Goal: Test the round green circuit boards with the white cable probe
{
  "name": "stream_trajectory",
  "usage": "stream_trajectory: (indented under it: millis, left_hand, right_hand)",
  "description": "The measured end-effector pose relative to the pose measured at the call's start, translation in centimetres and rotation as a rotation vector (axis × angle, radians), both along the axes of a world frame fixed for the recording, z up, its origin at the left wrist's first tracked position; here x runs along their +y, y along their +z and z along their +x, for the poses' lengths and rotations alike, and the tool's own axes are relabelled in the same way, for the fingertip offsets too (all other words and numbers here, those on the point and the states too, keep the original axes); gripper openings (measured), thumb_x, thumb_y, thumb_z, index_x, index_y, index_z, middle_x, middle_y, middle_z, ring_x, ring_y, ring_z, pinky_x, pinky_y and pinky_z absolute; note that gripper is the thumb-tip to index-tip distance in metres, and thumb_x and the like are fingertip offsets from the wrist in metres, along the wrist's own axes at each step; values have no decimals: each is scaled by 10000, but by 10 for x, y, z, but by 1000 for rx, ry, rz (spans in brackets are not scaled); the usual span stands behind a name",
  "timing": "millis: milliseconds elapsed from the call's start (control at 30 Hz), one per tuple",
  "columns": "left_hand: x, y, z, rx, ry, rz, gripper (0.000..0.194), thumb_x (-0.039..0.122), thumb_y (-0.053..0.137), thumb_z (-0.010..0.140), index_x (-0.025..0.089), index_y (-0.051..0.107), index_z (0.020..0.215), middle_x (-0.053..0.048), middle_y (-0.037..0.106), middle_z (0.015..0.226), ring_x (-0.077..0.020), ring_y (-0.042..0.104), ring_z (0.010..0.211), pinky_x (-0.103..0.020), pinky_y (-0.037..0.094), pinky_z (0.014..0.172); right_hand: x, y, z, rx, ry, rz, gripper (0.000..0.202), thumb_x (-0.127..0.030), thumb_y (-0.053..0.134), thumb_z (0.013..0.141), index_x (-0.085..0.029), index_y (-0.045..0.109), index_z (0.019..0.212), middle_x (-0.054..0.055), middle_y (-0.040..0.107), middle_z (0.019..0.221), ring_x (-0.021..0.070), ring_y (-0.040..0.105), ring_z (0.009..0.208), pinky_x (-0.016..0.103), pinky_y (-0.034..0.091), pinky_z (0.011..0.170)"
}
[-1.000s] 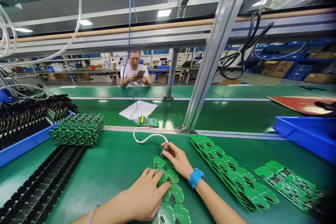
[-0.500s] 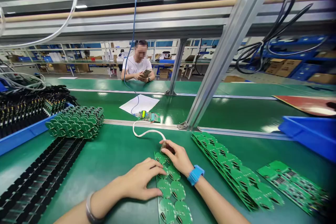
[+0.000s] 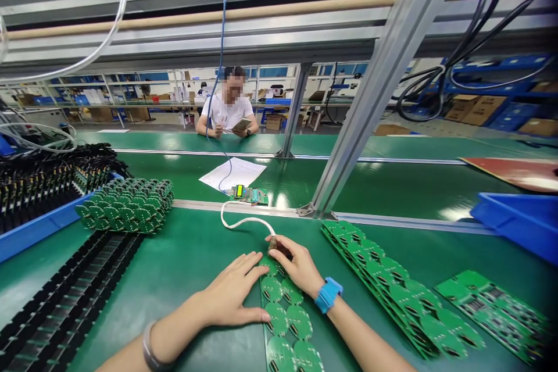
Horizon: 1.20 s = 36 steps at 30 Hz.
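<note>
I see right hand (image 3: 299,264) pinching connector (image 3: 273,243), tip hidden; left hand (image 3: 231,292) spread, gripping nothing, at board strip (image 3: 278,319), cropped below. Paper (image 3: 247,172) unreadable.

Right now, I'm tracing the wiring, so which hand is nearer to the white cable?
Right. The right hand pinches the plug at the near end of the white cable; the left hand is farther away, closer to the camera, along the left edge of the green boards.

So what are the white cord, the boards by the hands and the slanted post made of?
Cord: probably rubbery plastic, fairly matte, bending smoothly. Boards: likely stiff resin, smooth green with pale edge dots. Post: seemingly metal, perhaps aluminium, silvery with straight grooves.
</note>
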<state>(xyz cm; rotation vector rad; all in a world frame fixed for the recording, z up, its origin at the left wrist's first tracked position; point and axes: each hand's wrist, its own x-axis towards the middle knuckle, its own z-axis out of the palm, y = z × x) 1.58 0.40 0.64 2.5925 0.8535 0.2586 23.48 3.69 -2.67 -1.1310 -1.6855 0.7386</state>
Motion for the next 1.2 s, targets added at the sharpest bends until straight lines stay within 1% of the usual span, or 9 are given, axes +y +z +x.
stream_trajectory:
  millis: [67, 233, 400, 500, 567, 733, 933, 1200]
  left_hand:
    - [2, -1, 0, -10, -6, -1, 842, 560, 689, 825, 126, 342, 1458, -215, 247, 1553, -327, 197, 1450, -540, 222, 1164]
    - [4, -3, 1, -12, 19, -39, 940, 582, 733, 775, 107, 317, 1472, -225, 281, 1537, -336, 242, 1435, -547, 249, 1155]
    - [2, 0, 1, 5, 31, -35, 917, 565, 733, 784, 109, 330, 1470, -218, 254, 1549, -336, 222, 1441, -536, 245, 1160]
    - [1, 1, 1, 10, 31, -44, 913, 588, 705, 798, 98, 330, 1471, -230, 187, 1564, -349, 158, 1452, -540, 247, 1157]
    - [1, 1, 1, 21, 33, -45, 916, 590, 698, 803, 82, 328, 1470, -236, 168, 1566, -351, 135, 1455, -535, 238, 1162]
    - [0, 1, 2, 46, 47, -37, 905, 561, 707, 809, 81, 323, 1473, -225, 199, 1562, -334, 171, 1452, -522, 221, 1172]
    - [-1, 4, 4, 65, 60, -49, 926, 552, 718, 801, 66, 312, 1477, -229, 201, 1559, -337, 176, 1450, -523, 220, 1172]
    - [-1, 3, 4, 70, 56, -52, 936, 536, 719, 805, 55, 290, 1483, -240, 182, 1558, -344, 168, 1450, -541, 227, 1162]
  right_hand:
    - [0, 0, 0, 1, 0, 3, 219, -314, 626, 838, -239, 723, 1019, 41, 730, 865, 222, 640, 716, 315, 505, 675]
    - [0, 0, 0, -19, 5, 10, 221, -308, 605, 856, -240, 719, 1032, 42, 718, 865, 226, 638, 729, 311, 498, 674]
    - [-1, 2, 0, -24, 10, 14, 235, -323, 588, 870, -236, 717, 1046, 52, 718, 863, 233, 640, 732, 322, 501, 680]
    - [-2, 5, -1, -21, 7, 14, 240, -333, 587, 867, -234, 719, 1042, 54, 722, 855, 235, 641, 726, 327, 505, 675]
    - [-3, 5, -1, -19, 6, 11, 241, -342, 590, 862, -233, 722, 1032, 57, 727, 857, 238, 643, 724, 330, 509, 668]
    - [-2, 3, -1, -15, -14, 17, 238, -338, 601, 854, -231, 729, 1024, 57, 732, 866, 237, 649, 721, 326, 513, 673]
    - [-3, 2, -1, -12, -8, 15, 235, -328, 602, 854, -233, 726, 1029, 54, 733, 862, 238, 652, 724, 324, 510, 671]
    - [-1, 1, 0, -30, -6, 27, 238, -310, 589, 860, -229, 718, 1042, 52, 730, 882, 232, 658, 743, 316, 519, 681]
